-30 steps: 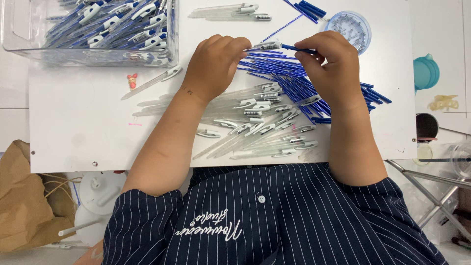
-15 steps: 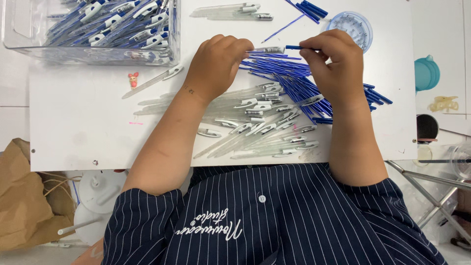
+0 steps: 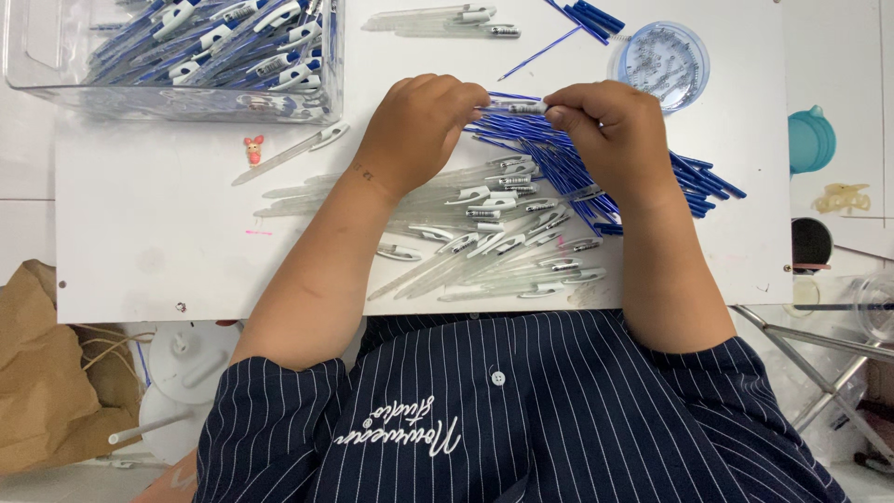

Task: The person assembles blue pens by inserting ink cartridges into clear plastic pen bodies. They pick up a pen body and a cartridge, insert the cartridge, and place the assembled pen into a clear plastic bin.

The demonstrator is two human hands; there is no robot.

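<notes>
Both hands meet just above the pile of clear barrels: the left hand and right hand each pinch an end of one pen. Judging by this, a blue refill is being seated; next comes a straight, steady push home.

Bystanders around the white board

A teal cup sits far right of the fingers; a brown paper bag lies well below-left.
</notes>
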